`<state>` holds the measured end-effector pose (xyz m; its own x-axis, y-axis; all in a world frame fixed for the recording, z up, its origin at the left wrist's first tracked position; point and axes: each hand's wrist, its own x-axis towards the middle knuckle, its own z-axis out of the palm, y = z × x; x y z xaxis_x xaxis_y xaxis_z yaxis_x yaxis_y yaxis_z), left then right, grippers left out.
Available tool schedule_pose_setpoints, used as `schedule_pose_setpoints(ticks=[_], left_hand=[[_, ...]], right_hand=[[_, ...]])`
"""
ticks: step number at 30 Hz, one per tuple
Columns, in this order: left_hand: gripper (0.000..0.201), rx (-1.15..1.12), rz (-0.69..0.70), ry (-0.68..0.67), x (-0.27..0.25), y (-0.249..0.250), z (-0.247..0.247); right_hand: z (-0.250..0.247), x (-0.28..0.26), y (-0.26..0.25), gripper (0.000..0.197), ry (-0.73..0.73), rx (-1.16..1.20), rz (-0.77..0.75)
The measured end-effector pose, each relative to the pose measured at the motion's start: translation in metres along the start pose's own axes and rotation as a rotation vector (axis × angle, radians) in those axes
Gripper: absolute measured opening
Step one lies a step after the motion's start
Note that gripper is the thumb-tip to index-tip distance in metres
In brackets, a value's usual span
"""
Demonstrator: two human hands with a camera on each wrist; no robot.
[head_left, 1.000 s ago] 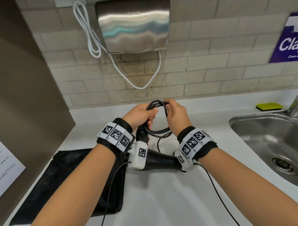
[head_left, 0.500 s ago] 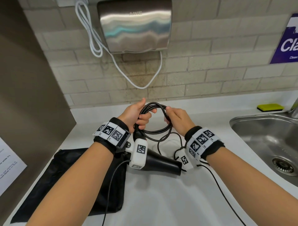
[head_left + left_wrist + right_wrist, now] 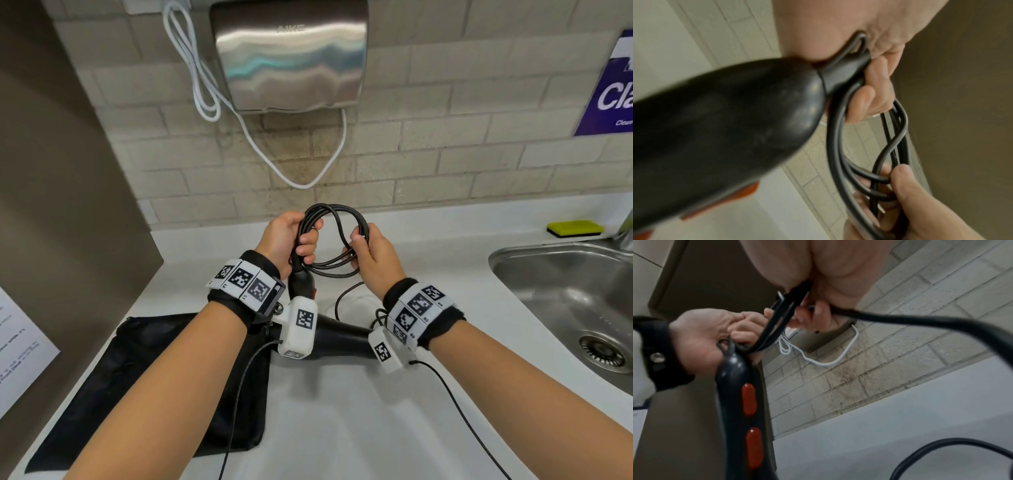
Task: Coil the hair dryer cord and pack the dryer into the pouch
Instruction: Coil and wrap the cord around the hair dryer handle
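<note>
The left hand (image 3: 286, 240) was curled round the coiled cord (image 3: 334, 240) at the loops' nine o'clock side, gripping it where the cord leaves the handle of the hair dryer (image 3: 337, 337); the left wrist view showed its fingers (image 3: 869, 100) wrapped over several strands beside the black strain relief; the right hand (image 3: 371, 255) pinched the same bundle at about three o'clock, thumb and fingers closed on the strands, and in the right wrist view one strand ran out from that hand (image 3: 818, 288) toward the lens; the coil stood raised above the bench (image 3: 342, 411), held between both hands, with several loops gathered and a loose length of cord lying in a curl on the bench surface below them; the dryer hung handle-up from the left hand's grip, its barrel pointing toward four o'clock under the wrists, and whether the barrel touched the bench could not be told; two red switches (image 3: 751, 415) showed on the handle; the black pouch (image 3: 154, 394) lay flat on the bench at seven o'clock from the dryer, partly beneath the left forearm; at two o'clock sat a steel sink (image 3: 565, 291) with a yellow sponge (image 3: 573, 228) on the ledge behind it; at twelve o'clock a metal hand dryer (image 3: 289, 54) was fixed to the tiled wall, its white cable (image 3: 205, 85) looped beside it.
</note>
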<state>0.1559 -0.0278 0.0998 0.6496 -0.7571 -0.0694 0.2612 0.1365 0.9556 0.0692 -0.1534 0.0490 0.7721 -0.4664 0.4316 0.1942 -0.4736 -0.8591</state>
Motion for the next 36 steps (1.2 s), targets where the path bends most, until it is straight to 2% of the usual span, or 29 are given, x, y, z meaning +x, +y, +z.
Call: schedule_pose_setpoints(ticks=[4,7,10,13,17,21,23,25,28,29,33,36], left_hand=[[0.036,-0.012,0.075,-0.01,0.0,-0.007,0.002],[0.037,0.034,0.101,-0.037,-0.003,-0.01,0.004],[0.038,0.037,0.099,-0.058,-0.005,-0.011,0.009],[0.038,0.031,0.102,-0.074,-0.006,-0.012,0.011],[0.039,0.036,0.066,-0.069,-0.009,-0.01,0.011],[0.054,0.054,0.018,-0.089,-0.012,-0.004,0.011],[0.062,0.101,-0.001,-0.06,-0.012,-0.002,0.011],[0.063,0.165,-0.002,0.007,-0.012,0.0,0.01],[0.064,0.219,-0.01,0.041,-0.013,0.002,0.008],[0.065,0.233,-0.023,0.035,-0.014,0.003,0.008],[0.066,0.337,-0.069,-0.019,-0.018,0.003,0.018],[0.065,0.405,-0.082,-0.05,-0.019,0.002,0.023]], right_hand=[[0.005,0.007,-0.003,0.012,0.141,0.021,-0.006],[0.005,0.012,-0.011,0.013,0.224,0.041,-0.017],[0.008,0.018,-0.014,0.018,0.276,0.085,0.006],[0.011,0.018,-0.012,0.029,0.309,0.03,-0.017],[0.013,0.015,-0.006,0.036,0.33,0.021,0.025],[0.011,0.012,-0.005,0.035,0.249,0.029,0.032],[0.006,0.007,-0.007,0.029,0.134,0.073,0.013],[-0.002,0.006,-0.006,0.027,-0.036,0.127,0.071],[-0.017,0.011,-0.002,0.046,-0.193,0.167,0.217],[-0.022,0.013,-0.001,0.05,-0.222,0.131,0.209],[-0.035,0.018,-0.007,0.032,-0.309,0.0,0.139],[-0.037,0.026,-0.009,0.038,-0.277,-0.129,0.08]])
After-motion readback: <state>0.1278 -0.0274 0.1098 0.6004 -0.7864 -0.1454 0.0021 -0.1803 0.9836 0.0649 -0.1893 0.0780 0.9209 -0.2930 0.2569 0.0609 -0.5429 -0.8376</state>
